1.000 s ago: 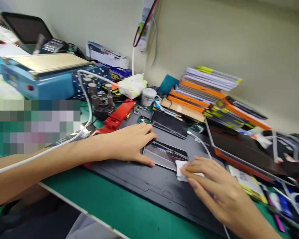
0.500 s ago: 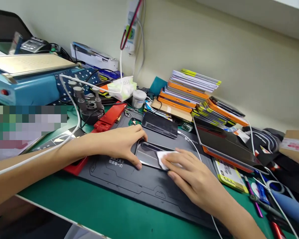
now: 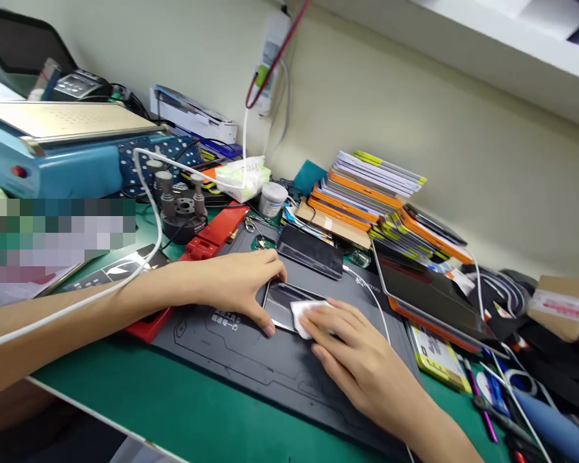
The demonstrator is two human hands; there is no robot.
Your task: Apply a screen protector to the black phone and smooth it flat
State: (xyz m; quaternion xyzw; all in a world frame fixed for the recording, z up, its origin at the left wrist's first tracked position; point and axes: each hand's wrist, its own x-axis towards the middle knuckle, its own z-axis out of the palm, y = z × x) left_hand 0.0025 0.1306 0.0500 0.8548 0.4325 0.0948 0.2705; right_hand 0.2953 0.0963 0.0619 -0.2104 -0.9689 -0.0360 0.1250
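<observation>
A phone (image 3: pixel 284 302) with a glossy dark screen lies flat on a dark grey work mat (image 3: pixel 251 360). My left hand (image 3: pixel 236 283) clamps the phone's left end between thumb and fingers. My right hand (image 3: pixel 352 350) presses a small white wipe (image 3: pixel 303 315) flat onto the phone's right half, fingers together on top of it. A second dark phone (image 3: pixel 311 251) lies just behind on the mat.
A white cable (image 3: pixel 145 212) crosses my left forearm. A blue machine (image 3: pixel 62 154) and a red tool (image 3: pixel 207 241) stand at the left. A stack of orange and grey packets (image 3: pixel 371 193), a tablet (image 3: pixel 429 289), a white jar (image 3: pixel 272 199) and tools crowd the back and right.
My right hand has slid the white wipe leftward across the phone's screen. My left hand has stayed clamped on the phone's left end. The camera has shifted.
</observation>
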